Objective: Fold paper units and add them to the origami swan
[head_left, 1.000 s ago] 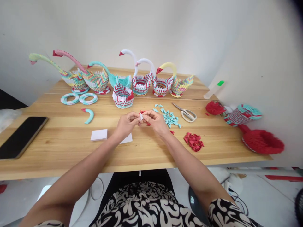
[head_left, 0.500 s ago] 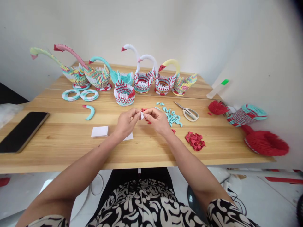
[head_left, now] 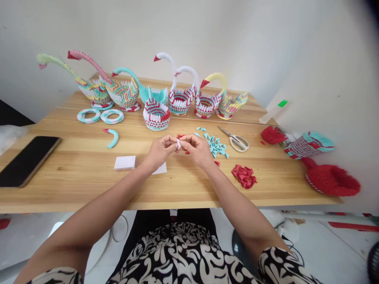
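Between my fingertips sits a small folded piece of white paper (head_left: 179, 144). My left hand (head_left: 161, 150) pinches it from the left, and my right hand (head_left: 197, 150) grips its other side. Under and beside my left wrist lies a loose white paper sheet (head_left: 160, 169), partly covered by the arm. A stack of white paper slips (head_left: 124, 162) rests farther left. Red folded paper pieces (head_left: 181, 136) show behind my fingers, mostly hidden. Turquoise folded paper pieces (head_left: 217, 147) are scattered just right of my right hand, and a heap of red folded pieces (head_left: 244, 176) lies nearer the front.
Several folded-paper swans (head_left: 122, 96) line the back of the wooden table (head_left: 89, 189). Scissors (head_left: 238, 142) lie to the right, near red paper models (head_left: 333, 179). On the left are a phone (head_left: 29, 161), two paper rings (head_left: 111, 116) and a turquoise curved neck (head_left: 113, 139).
The white paper between my fingers has turned slightly and looks narrower. Both hands stay in nearly the same place, and the view has shifted a little.
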### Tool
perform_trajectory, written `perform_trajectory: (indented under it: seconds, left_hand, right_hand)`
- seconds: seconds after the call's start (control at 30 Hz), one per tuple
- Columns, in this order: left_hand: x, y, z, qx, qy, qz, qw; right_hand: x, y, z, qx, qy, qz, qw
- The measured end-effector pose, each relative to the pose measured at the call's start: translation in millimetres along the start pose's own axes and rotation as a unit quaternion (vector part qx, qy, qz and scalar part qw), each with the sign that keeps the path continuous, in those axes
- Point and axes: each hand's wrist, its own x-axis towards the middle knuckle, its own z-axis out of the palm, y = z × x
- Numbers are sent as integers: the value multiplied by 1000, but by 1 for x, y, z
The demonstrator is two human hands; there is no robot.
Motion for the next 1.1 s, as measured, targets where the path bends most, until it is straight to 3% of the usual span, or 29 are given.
perform_trajectory:
  seconds: [0.17, 0.33, 0.6, 0.83, 0.97, 1.1]
  left_hand:
    - [-1, 0, -1, 37, -15, 39, 998]
    - [-2, 2, 1, 5, -39, -10, 999]
    - [0, 2, -1, -7, 0, -52, 999]
    - [0, 7, -6, -96, -24, -81, 992]
    - [0, 7, -6, -71, -32, -55, 995]
    - [-1, 7, -5, 20, 8, 8, 1000]
  right_hand:
    - [3, 4, -3, 27, 20, 12, 999]
    - [3, 4, -4, 12, 48, -5, 999]
    - [1, 4, -2, -5, 15, -6, 1000]
    - [1, 8, -3, -57, 13, -76, 995]
    - [1, 6, -4, -79, 29, -104, 991]
    - [-1, 1, -6, -28, 16, -42, 999]
